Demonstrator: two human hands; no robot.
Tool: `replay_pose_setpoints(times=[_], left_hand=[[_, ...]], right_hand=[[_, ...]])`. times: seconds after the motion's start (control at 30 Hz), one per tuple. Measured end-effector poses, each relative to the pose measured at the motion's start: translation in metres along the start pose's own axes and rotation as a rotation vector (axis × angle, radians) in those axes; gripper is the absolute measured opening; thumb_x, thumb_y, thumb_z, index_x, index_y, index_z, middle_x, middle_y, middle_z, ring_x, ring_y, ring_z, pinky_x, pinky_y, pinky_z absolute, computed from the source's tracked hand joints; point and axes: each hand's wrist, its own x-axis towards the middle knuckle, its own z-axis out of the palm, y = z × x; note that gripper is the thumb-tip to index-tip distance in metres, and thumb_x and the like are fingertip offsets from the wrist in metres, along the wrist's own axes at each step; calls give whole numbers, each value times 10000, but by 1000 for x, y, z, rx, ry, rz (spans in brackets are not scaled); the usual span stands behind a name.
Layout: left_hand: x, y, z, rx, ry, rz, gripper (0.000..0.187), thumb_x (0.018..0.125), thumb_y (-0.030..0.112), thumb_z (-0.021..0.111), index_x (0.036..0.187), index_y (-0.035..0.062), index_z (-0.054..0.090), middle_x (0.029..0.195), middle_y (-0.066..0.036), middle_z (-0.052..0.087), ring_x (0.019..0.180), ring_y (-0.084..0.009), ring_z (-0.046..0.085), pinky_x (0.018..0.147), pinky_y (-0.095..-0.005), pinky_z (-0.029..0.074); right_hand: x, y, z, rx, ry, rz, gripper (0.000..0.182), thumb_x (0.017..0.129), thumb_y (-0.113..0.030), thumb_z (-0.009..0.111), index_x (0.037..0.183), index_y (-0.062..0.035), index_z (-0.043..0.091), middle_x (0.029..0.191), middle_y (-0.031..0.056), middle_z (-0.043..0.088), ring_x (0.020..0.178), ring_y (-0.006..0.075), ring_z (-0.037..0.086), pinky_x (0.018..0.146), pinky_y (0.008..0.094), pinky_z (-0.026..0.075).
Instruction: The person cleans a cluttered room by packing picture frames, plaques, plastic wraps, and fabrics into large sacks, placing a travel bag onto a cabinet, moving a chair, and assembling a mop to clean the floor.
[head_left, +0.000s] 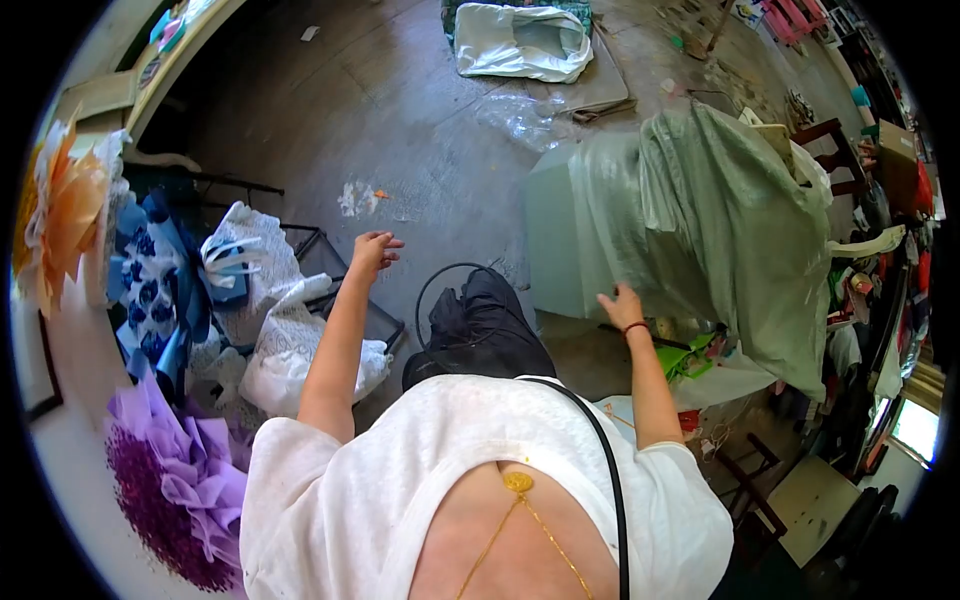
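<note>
My left hand (375,253) hangs over the grey floor with fingers apart and nothing in them, right of a white lace-covered bundle (262,270). On the other side, my right hand (622,303) has its thumb and fingers apart and overlaps the lower edge of a large box-shaped bundle (570,235). A pale green woven sack (725,220) is drawn over much of that bundle, bunched toward its far right end. Below my right hand lies a bright green plastic wrapping (688,358).
Wrapped bouquets in purple (205,470), blue (155,270) and orange (75,210) line the left. A white plastic bag (525,42) sits ahead, with clear film (525,122) on the floor near it. Wooden chairs (755,485) and cluttered shelves (890,330) are at right.
</note>
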Motion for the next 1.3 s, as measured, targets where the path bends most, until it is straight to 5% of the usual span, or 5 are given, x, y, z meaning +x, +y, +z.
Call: replay_pose_setpoints(times=[0.47,0.8,1.0,1.23,1.3], left_hand=[[256,219,115,333,-109,-41,297,775,132,478,1021,-35,472,779,-115,604,512,-137,541,422,-231,379],[432,320,231,1171,-348,655,340,729,244,535,940,-23,543,831,-199,585,782,-311,570,706,-372,438],[551,363,303,1438,-504,607,368,765,332,473,1044,94,515,1041,-184,498,964,-355,476,796,-422,411],[730,335,395,1983,-663,596,525,688,192,582,1185,131,427,1249,-171,307,1104,-352,374,853,-477,358],[776,309,414,1922,-644,603,567,680,165,579,1211,127,384,1262,-183,282,1083,-358,397,844,-469,372]], right_hand=[[287,-71,45,698,-91,453,584,678,-290,653,1092,58,434,953,194,559,731,220,594,625,306,473],[498,-83,33,744,-133,607,564,695,-248,645,1118,43,413,840,134,584,644,171,587,474,258,461],[569,-74,43,727,-91,737,604,679,-292,657,1127,33,415,897,125,566,662,158,570,488,256,461],[669,-59,133,449,-17,754,662,650,-330,670,1119,55,406,988,177,527,900,262,524,758,371,438],[722,-52,146,219,-114,712,785,598,-316,706,1197,23,328,1209,228,370,1172,321,301,961,400,257]])
